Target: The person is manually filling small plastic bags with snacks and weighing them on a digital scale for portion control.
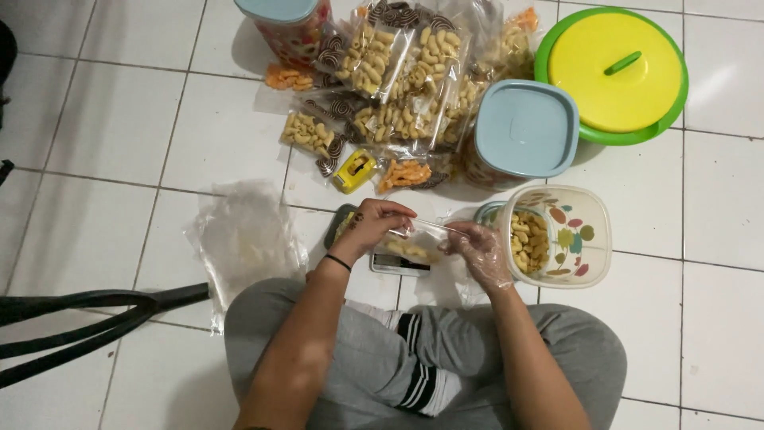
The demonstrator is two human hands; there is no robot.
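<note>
I sit cross-legged on a white tiled floor. My left hand (372, 225) pinches the open mouth of a small clear plastic bag (410, 243) that holds a few pale snack pieces. My right hand (480, 251), in a thin clear plastic glove, holds the bag's other edge. The bag hangs just above a small digital scale (398, 263). Right beside my right hand stands an open flower-patterned tub (574, 239) tipped toward me, with pale cashew-shaped snacks inside.
A heap of filled snack bags (398, 80) lies ahead, with a yellow tape dispenser (354, 171) before it. A blue-lidded jar (525, 127), a green and yellow lidded container (613, 72) and another jar (288, 24) stand behind. Empty plastic bags (243, 239) lie left; black straps (87, 314) lower left.
</note>
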